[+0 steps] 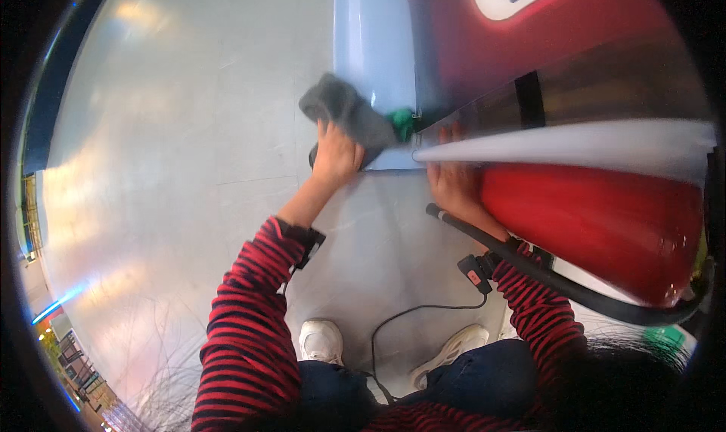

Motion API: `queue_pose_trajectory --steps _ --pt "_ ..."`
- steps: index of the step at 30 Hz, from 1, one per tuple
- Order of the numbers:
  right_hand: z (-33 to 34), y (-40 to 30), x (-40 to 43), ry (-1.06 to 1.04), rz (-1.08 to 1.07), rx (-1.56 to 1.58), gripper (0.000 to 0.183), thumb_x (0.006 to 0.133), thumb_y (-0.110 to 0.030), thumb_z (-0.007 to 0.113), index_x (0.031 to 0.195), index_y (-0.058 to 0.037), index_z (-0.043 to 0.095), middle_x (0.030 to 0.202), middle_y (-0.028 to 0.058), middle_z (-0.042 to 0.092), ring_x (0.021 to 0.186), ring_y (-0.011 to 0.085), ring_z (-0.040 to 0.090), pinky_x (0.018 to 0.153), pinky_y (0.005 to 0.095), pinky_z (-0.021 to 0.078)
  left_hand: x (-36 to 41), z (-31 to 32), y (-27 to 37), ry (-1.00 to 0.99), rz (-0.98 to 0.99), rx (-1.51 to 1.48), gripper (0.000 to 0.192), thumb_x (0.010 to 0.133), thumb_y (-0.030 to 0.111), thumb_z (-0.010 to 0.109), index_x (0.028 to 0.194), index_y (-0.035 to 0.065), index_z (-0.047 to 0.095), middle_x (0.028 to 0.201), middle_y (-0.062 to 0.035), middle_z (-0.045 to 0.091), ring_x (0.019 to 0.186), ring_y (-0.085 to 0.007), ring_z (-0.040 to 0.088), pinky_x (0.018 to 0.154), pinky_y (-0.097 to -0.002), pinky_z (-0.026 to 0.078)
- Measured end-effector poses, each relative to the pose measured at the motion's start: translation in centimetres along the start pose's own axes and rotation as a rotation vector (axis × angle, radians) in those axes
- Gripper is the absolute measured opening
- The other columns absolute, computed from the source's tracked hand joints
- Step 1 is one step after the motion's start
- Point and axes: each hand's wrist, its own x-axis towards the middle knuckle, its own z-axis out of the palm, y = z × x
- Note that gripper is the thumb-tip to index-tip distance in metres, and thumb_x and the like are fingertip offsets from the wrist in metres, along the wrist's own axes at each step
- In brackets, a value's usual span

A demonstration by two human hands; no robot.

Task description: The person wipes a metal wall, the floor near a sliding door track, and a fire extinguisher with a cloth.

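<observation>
My left hand (336, 155) grips a crumpled dark grey cloth (363, 111) against the lower part of a pale blue-white panel (374, 41). Near the cloth's right edge is a small green item (401, 123), too blurred to name. My right hand (454, 180) reaches in beside a red fire extinguisher (595, 222), its fingers pointing away from me. A long white strip (567, 145) crosses in front of those fingers and partly hides them, so their hold is unclear. The extinguisher's black hose (539, 273) passes over my right forearm.
A red panel (595, 46) with a white lettered patch stands at the upper right, above a dark brown surface (601, 86). A cable (420, 307) hangs from a device on my right wrist. My white shoes (321, 341) stand on the grey floor (198, 148).
</observation>
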Motion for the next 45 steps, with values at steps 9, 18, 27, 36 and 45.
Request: queue_pose_trajectory --steps 9,18,27,36,45 --pt "0.8 1.1 -0.1 -0.103 -0.065 0.058 0.063 0.078 -0.021 0.057 0.128 0.0036 0.028 0.131 0.0283 0.023 0.122 0.0449 0.022 0.101 0.0492 0.0220 -8.2 -0.1 3.6 -0.164 0.006 -0.026 0.050 0.073 0.012 0.055 0.120 0.0046 0.044 0.129 -0.0174 0.035 0.125 -0.0362 0.024 0.104 -0.0541 0.015" --pt "-0.6 2.6 -0.3 -0.380 0.111 0.092 0.065 0.081 -0.028 0.054 0.132 0.0008 0.026 0.140 0.0246 0.014 0.127 0.0405 0.020 0.103 0.0449 0.0222 -10.1 0.1 4.9 -0.335 -0.141 -0.386 0.019 0.068 0.007 0.052 0.085 -0.0009 0.055 0.082 -0.0209 0.056 0.087 -0.0383 0.053 0.076 -0.0462 0.042" --pt "-6.6 1.5 -8.6 -0.546 0.460 0.665 0.029 0.083 -0.019 0.054 0.109 -0.0059 0.056 0.095 0.0103 0.062 0.090 0.0188 0.058 0.078 0.0291 0.0438 -9.4 -5.1 10.4 -0.574 -0.258 -0.593 0.041 0.067 0.022 0.058 0.099 -0.0024 0.059 0.089 -0.0238 0.060 0.083 -0.0369 0.058 0.075 -0.0408 0.046" --pt "-11.0 2.3 -14.0 -0.689 0.471 1.096 0.038 0.087 -0.018 0.052 0.121 -0.0040 0.045 0.113 0.0111 0.052 0.102 0.0156 0.050 0.086 0.0290 0.0413 -7.6 -7.4 16.1 -1.014 -0.438 -1.456 0.024 0.082 0.008 0.047 0.104 -0.0005 0.054 0.082 -0.0038 0.059 0.074 -0.0084 0.056 0.063 -0.0232 0.045" --pt "-15.1 1.1 -13.0 -0.798 0.522 1.478 0.034 0.082 -0.023 0.059 0.112 -0.0099 0.051 0.106 0.0026 0.050 0.097 0.0114 0.047 0.082 0.0260 0.0395 -7.2 -11.4 20.6 -1.121 -0.218 -1.130 0.027 0.086 0.023 0.052 0.099 0.0005 0.055 0.084 -0.0054 0.060 0.073 -0.0128 0.057 0.065 -0.0261 0.045"
